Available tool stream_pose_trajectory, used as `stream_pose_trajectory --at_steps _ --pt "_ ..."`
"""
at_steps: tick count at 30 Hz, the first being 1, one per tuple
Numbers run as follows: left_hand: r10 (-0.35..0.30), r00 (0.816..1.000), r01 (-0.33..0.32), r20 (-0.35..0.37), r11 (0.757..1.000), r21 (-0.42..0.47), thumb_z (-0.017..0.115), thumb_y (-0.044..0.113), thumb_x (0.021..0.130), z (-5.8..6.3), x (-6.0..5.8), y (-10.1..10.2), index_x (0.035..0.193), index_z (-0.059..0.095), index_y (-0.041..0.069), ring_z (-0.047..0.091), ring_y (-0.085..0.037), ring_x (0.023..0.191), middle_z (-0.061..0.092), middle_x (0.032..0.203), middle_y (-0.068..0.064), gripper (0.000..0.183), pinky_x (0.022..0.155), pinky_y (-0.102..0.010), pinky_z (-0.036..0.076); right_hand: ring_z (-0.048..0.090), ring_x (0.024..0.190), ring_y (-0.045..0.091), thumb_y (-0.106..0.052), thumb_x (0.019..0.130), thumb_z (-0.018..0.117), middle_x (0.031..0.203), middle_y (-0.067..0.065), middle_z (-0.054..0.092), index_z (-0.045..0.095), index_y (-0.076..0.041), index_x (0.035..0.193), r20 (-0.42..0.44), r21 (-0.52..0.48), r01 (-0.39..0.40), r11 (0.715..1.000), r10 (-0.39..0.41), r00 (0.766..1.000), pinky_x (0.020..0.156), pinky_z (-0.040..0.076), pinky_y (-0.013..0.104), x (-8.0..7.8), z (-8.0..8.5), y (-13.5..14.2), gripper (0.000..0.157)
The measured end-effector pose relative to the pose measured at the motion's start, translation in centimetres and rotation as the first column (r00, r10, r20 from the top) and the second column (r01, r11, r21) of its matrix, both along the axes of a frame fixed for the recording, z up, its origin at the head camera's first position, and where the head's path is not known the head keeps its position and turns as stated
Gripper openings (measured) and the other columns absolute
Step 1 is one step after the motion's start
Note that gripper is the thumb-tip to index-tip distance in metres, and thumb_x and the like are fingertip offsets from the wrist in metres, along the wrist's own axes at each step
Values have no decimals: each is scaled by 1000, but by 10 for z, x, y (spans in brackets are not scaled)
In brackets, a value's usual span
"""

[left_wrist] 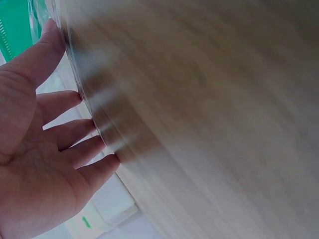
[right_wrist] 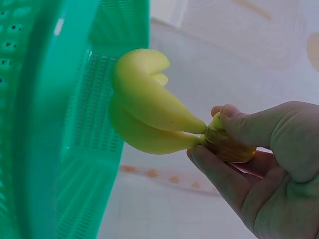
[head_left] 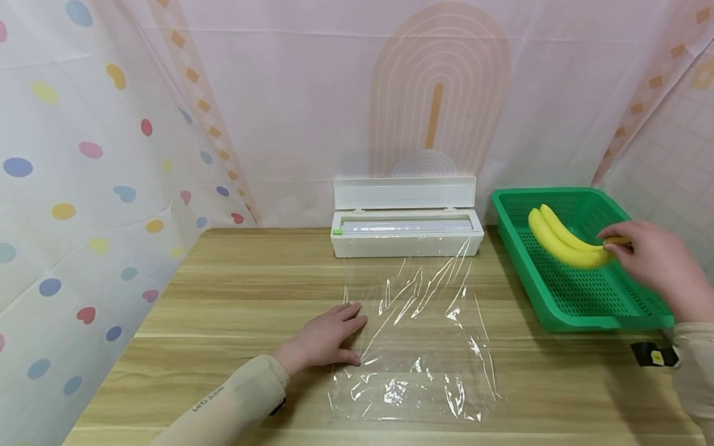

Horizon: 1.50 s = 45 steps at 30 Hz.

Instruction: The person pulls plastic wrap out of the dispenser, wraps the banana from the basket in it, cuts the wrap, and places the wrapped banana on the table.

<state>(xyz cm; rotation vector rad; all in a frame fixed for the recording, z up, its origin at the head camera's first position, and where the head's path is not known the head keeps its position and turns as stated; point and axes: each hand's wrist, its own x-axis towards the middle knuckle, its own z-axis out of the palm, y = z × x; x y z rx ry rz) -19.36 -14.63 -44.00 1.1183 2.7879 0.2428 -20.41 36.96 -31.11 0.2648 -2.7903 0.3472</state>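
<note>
A bunch of yellow bananas [head_left: 563,241] is held by its brown stem in my right hand [head_left: 649,254], over the green basket [head_left: 563,321]. In the right wrist view, thumb and fingers pinch the stem of the bananas [right_wrist: 149,104]. My left hand [head_left: 326,337] rests with spread fingers at the left edge of a sheet of clear plastic wrap [head_left: 424,347]. The left wrist view has those fingertips [left_wrist: 112,162] touching the wooden table. The wrap runs forward from a white dispenser box [head_left: 407,246] whose lid stands up.
The wooden table [head_left: 223,291] meets a patterned curtain [head_left: 290,111] at its back. A dotted curtain [head_left: 83,204] hangs on the left. Near the basket's front right corner lies a small black object with a yellow mark [head_left: 654,355].
</note>
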Motion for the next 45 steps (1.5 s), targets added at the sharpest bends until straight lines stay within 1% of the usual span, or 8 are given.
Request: stream_pose_trajectory --at_steps 16,22,27,31,34,36,41,45 --pt "3 1000 -3 5 1000 6 76 49 82 1 0 -1 143 49 1 35 -41 139 35 153 -24 82 110 -51 36 55 89 47 10 87 68 102 32 61 65 10 103 -89 8 -58 998 58 994 72 46 60 4 20 -20 16" --pt "4 1000 -4 7 1000 -1 76 50 82 1 0 -1 144 49 2 35 -41 139 35 153 -24 82 110 -51 36 58 86 40 15 81 70 98 25 64 68 6 99 -156 26 -141 990 143 977 70 48 55 6 24 -35 20" --pt "5 1000 -5 3 1000 -3 76 50 82 0 -1 -1 144 49 2 35 -41 139 35 153 -24 82 110 -50 36 59 87 37 16 79 72 103 23 64 69 3 99 -187 19 -208 978 208 960 69 50 54 10 25 -47 24" --pt "3 1000 -3 1 1000 -6 76 50 82 -1 -1 0 144 49 2 35 -41 139 35 153 -24 82 111 -50 35 60 92 35 14 77 75 107 20 64 70 1 100 -215 25 -244 969 243 946 72 50 35 11 25 -54 28" --pt "5 1000 -5 5 1000 -2 76 50 82 0 -1 0 144 49 2 35 -41 139 35 153 -24 82 111 -50 35 59 96 32 14 74 77 108 17 64 71 -1 100 -244 20 -285 958 281 928 75 41 16 11 24 -59 31" --pt "5 1000 -5 5 1000 0 76 49 82 0 -1 0 143 49 2 35 -41 139 36 153 -24 82 111 -50 35 59 97 31 15 73 78 110 16 64 71 -1 100 -250 10 -320 947 312 916 76 36 8 10 24 -62 32" --pt "1 1000 -1 -2 1000 -3 76 49 82 0 0 0 143 50 2 36 -41 139 36 152 -25 82 110 -50 36 60 96 27 16 71 79 112 14 65 71 -2 100 -260 0 -388 922 374 890 78 33 1 8 21 -71 36" --pt "-2 1000 2 -4 1000 -4 76 50 82 1 1 -1 143 50 1 36 -42 138 36 152 -25 83 110 -50 37 61 96 27 16 72 78 113 14 65 71 -3 101 -242 -13 -412 911 397 885 79 33 0 7 19 -79 36"
